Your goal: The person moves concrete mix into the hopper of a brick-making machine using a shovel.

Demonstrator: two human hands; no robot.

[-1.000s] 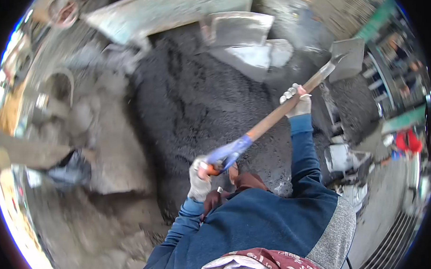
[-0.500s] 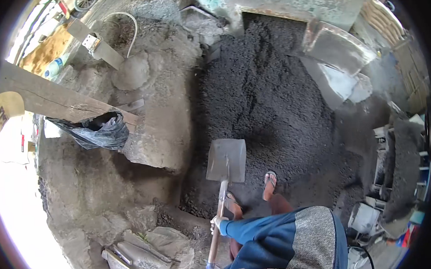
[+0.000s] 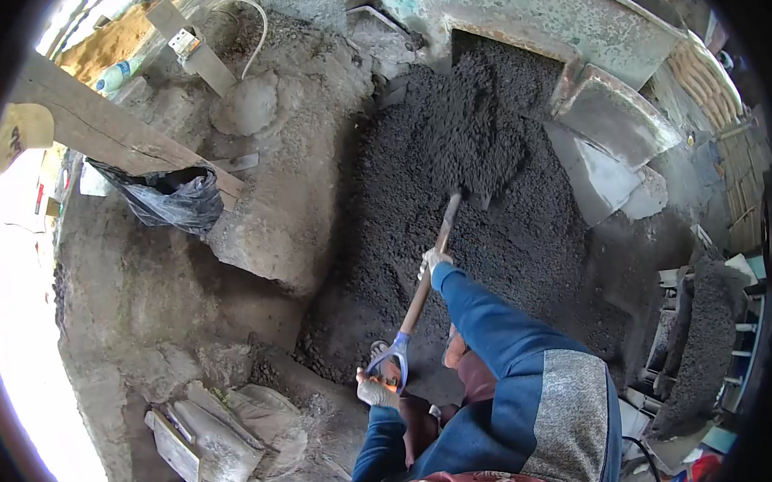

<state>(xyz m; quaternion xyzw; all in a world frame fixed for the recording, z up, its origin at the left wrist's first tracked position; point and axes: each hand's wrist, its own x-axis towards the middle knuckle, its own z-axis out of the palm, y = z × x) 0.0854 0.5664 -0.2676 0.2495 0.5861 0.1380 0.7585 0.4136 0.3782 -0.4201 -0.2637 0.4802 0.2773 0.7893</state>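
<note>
Dark gritty material [image 3: 386, 241] covers the ground; the shovel [image 3: 450, 211] extends over it from both hands, left hand [image 3: 378, 391] curled at the blue grip [image 3: 399, 346], right hand [image 3: 435, 260] wrapped around the shaft [image 3: 419, 304].

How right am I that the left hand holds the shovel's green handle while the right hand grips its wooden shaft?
Almost: the head view shows that the shovel's handle is blue, not green. The left hand does hold it, and the right hand grips the wooden shaft.
</note>
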